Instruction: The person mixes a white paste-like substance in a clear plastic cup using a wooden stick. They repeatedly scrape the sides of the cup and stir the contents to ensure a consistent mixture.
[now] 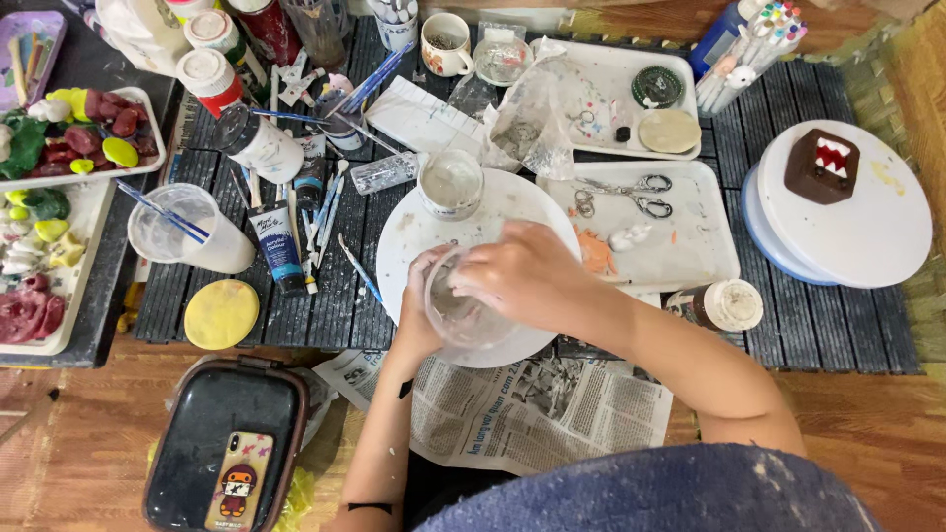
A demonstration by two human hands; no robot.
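the dark slatted worktop (788, 325) is crowded edge to edge, and that crowding is the main hazard: nearly every move of an elbow passes close to something that tips or rolls. next in size, the round white plate (394, 246) sits at the near edge of the worktop, partly over the newspaper (532, 414). above its near rim the clear plastic cup (463, 313) is held in both hands, tilted, with a pale smear inside.

the left hand (419, 310) wraps the cup's side from the left, fingers curled around the wall. the right hand (522, 274) covers the top and far side, fingers closed over the rim; whether any reach inside i cannot tell. a thin cup squeezed from two sides could buckle or slip, and whatever wet residue it holds would likely land on the plate or soak the newspaper.

the small white jar (450, 182) stands on the plate's far edge, just beyond the right hand; a knuckle lifting forward could knock it over. the blue-handled brush (360, 271) lies just left of the plate, near the left hand, and could be flicked off. the little lidded bottle (727, 305) stands close beside the right forearm, so a backward sweep could topple it.
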